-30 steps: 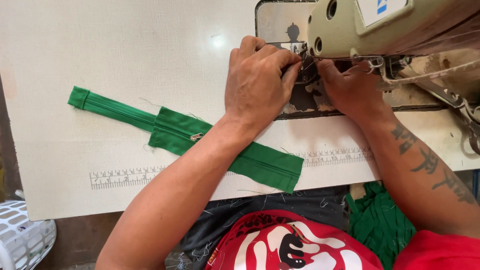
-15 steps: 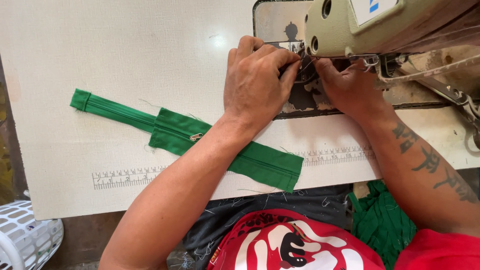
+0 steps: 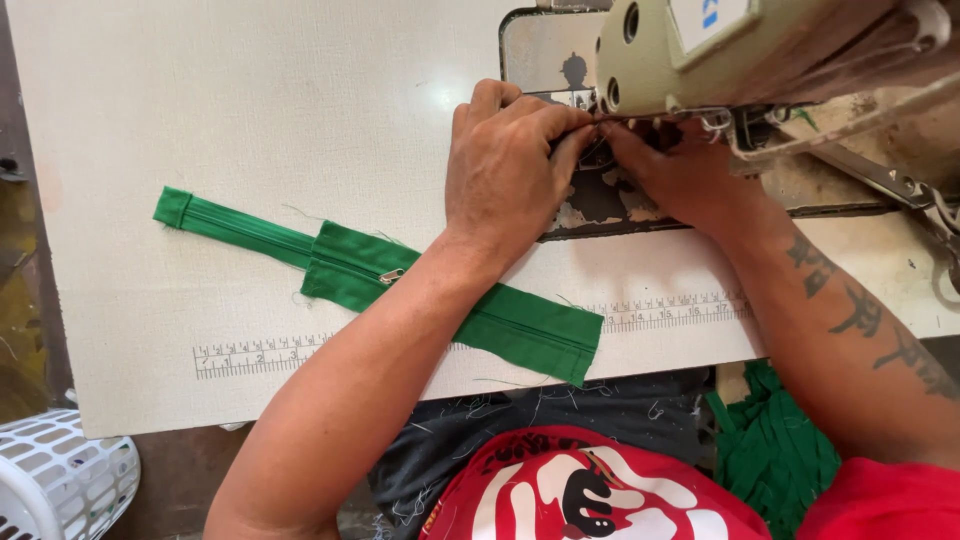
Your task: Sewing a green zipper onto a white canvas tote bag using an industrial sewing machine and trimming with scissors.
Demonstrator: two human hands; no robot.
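I am seeing only one label here: a small white rectangular sticker (image 3: 712, 18) with a blue mark, sitting on the top face of the beige sewing machine (image 3: 760, 50), near its left end and partly cut off by the upper edge of the view. I am finding no packages, signs or screens anywhere else around the sewing machine.

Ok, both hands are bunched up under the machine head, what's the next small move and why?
Probably draw the green zipper strip toward the needle area: both the left hand and right hand work at the sewing machine foot, while the strip lies apart, under the left forearm.
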